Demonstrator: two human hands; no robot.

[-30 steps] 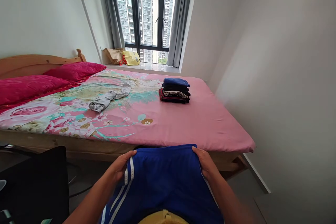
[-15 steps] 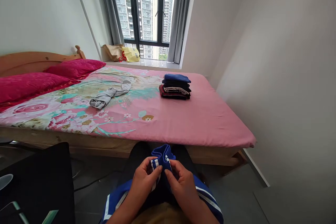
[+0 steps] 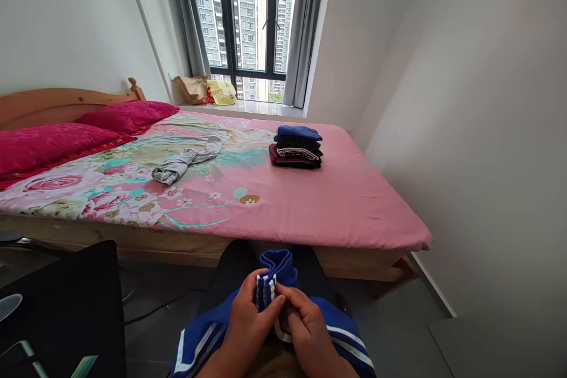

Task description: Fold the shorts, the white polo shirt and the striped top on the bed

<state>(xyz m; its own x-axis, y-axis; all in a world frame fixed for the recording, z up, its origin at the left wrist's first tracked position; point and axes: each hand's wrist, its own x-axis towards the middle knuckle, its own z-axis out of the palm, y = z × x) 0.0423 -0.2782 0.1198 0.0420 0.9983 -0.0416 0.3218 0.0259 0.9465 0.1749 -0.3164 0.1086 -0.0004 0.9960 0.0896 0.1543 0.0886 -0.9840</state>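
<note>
A blue garment with white stripes (image 3: pixel 199 339) lies spread across my lap, and its gathered top part stands up between my hands in front of my knees. My left hand (image 3: pixel 252 313) is closed around the striped, bunched edge, with the thumb lying over its near side. My right hand (image 3: pixel 305 319) pinches the same bunch from the right, fingers curled in close to the left thumb. Behind the fingers, the blue cloth forms an open loop. What lies under the right palm is partly hidden.
On the bed (image 3: pixel 345 207) before me sits a stack of folded clothes (image 3: pixel 296 147), blue on top. A rolled grey garment (image 3: pixel 186 162) lies farther left. Red pillows (image 3: pixel 128 117) rest by the headboard. A black surface (image 3: pixel 66 301) is at lower left.
The two striped edges, apart before, are now brought together in my left hand. My right hand has shifted its grip lower along the cloth.
</note>
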